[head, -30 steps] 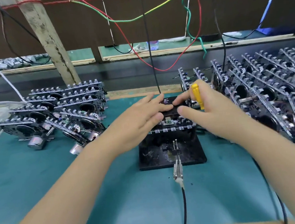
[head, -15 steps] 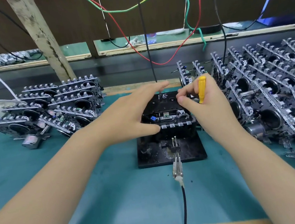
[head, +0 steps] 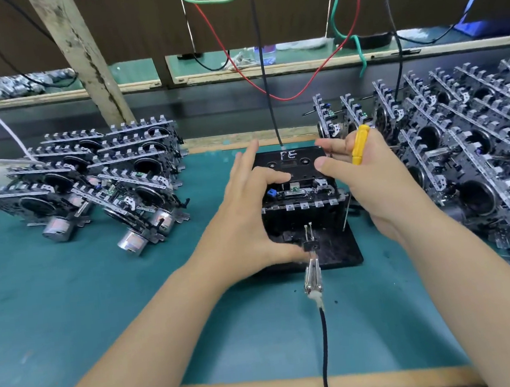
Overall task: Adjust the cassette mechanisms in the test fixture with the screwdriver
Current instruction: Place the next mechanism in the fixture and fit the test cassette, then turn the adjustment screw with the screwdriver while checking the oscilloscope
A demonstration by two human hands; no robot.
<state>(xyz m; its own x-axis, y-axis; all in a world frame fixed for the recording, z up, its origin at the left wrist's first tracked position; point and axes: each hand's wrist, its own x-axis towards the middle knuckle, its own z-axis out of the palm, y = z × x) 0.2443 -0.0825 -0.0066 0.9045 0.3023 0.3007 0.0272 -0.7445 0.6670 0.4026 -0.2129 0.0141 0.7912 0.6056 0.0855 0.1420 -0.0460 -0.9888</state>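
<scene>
The left hand [head: 246, 212], fingers loose, steadies the black tape [head: 288, 162] — the right hand [head: 376, 182] grips the yellow screwdriver [head: 360, 144], ready to turn.

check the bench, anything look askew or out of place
Nothing looks damaged or spilled. Only the left pile of cassette mechanisms is loose, with units tilted, while the right batch stands in rows.

The test fixture [head: 306, 216] sits mid-table [head: 74, 332], between mechanism stacks left [head: 92, 183] and right [head: 466, 156].
</scene>
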